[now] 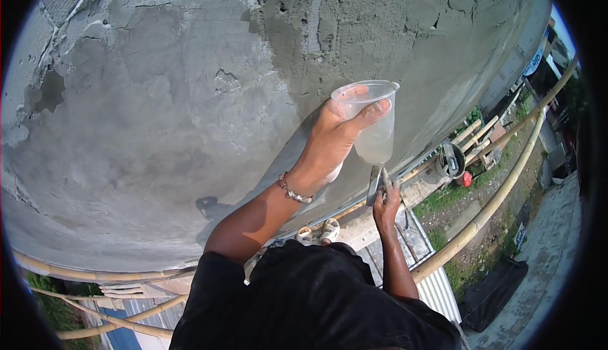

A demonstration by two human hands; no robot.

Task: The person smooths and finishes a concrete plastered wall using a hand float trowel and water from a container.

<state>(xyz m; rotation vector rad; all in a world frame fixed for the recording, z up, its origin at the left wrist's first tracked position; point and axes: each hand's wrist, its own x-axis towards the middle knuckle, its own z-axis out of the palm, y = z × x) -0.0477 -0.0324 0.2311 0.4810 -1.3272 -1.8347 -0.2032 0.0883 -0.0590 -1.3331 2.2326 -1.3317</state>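
My left hand (328, 141) is raised in front of the wall, its fingers and thumb wrapped round a clear plastic cup (376, 136). Cloudy liquid sits in the lower part of the cup, which is nearly upright. Below it, my right hand (387, 202) grips a trowel (373, 184); the trowel's narrow metal face shows, while its handle is mostly hidden by the fingers. The grey plastered wall (190, 109) fills the upper view, smooth and damp-looking at left, rough and darker with cracks and pits toward the upper right.
Underfoot is a narrow platform (361, 233), where my sandals show. Bamboo poles (484, 229) run along the right side, and more cross at lower left. At right a dark bucket (451, 160) holds a tool, beside a small red object (467, 179). Grass and ground lie below.
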